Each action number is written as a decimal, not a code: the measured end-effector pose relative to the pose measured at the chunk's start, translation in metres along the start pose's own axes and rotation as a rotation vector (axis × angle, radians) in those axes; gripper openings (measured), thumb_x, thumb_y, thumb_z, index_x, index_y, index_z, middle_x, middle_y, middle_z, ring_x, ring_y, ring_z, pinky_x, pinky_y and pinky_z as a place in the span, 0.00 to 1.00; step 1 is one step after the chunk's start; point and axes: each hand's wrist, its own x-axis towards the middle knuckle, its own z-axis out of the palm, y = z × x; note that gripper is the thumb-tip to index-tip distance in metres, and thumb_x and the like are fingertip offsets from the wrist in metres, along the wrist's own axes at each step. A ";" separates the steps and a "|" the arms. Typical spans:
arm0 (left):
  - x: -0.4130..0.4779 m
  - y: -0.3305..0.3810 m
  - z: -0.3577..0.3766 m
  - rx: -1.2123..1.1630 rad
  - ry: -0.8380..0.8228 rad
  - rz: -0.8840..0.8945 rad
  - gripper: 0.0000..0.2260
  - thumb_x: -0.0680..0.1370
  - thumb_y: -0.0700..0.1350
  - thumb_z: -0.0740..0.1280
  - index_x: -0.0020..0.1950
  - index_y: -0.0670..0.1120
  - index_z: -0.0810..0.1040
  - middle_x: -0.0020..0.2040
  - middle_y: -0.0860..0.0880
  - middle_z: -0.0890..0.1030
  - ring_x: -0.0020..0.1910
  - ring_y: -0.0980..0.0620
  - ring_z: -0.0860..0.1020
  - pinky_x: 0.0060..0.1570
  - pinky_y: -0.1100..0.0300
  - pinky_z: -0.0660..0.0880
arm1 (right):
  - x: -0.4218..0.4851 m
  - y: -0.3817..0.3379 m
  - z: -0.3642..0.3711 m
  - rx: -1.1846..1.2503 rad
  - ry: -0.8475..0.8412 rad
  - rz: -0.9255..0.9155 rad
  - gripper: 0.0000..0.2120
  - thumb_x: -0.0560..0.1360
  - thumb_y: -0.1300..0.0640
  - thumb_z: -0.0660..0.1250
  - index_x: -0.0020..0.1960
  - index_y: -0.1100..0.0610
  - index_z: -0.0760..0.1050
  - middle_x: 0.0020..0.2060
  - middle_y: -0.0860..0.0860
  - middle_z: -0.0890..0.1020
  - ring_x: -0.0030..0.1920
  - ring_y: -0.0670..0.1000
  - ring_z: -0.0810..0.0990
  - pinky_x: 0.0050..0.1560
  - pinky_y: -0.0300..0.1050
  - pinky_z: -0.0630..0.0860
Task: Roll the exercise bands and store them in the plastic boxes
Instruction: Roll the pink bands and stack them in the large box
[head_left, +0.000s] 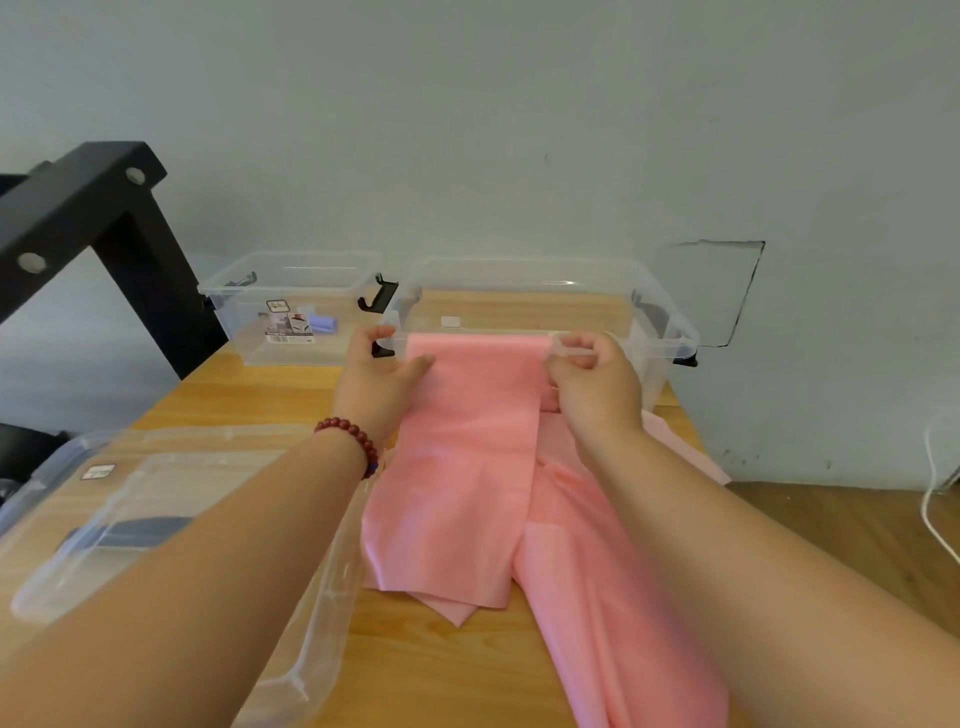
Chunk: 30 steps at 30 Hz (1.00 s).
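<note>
Both hands are at the far end of the pink band (467, 467), left hand (382, 376) pinching one corner, right hand (597, 387) the other, each grip clenched on the edge just in front of the big clear box (670, 338). Looks like the roll is only starting; next they must tuck that edge tight and even, winding toward the near tail sprawled over the wooden bench (234, 395). A purple roll (323, 325) sits in the smaller box (234, 301), far left; grey wall behind
</note>
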 end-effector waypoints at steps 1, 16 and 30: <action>-0.005 -0.005 0.000 -0.006 0.006 0.018 0.20 0.75 0.49 0.71 0.62 0.54 0.67 0.44 0.48 0.80 0.36 0.51 0.77 0.39 0.55 0.76 | -0.003 0.004 0.001 -0.009 0.013 0.014 0.09 0.71 0.56 0.72 0.40 0.48 0.72 0.40 0.50 0.81 0.45 0.56 0.82 0.53 0.58 0.78; -0.013 0.027 -0.016 -0.239 -0.323 -0.129 0.05 0.81 0.43 0.64 0.49 0.44 0.79 0.41 0.48 0.81 0.35 0.53 0.80 0.39 0.58 0.81 | 0.002 -0.015 -0.005 -0.017 -0.089 -0.033 0.13 0.78 0.50 0.65 0.36 0.52 0.74 0.29 0.47 0.73 0.34 0.51 0.72 0.39 0.52 0.71; -0.001 0.027 0.020 0.061 0.016 -0.040 0.26 0.75 0.49 0.72 0.70 0.53 0.66 0.52 0.53 0.72 0.49 0.50 0.75 0.55 0.55 0.75 | 0.022 -0.042 -0.002 -0.325 -0.048 -0.041 0.23 0.74 0.55 0.70 0.65 0.53 0.66 0.44 0.47 0.72 0.40 0.50 0.75 0.45 0.49 0.78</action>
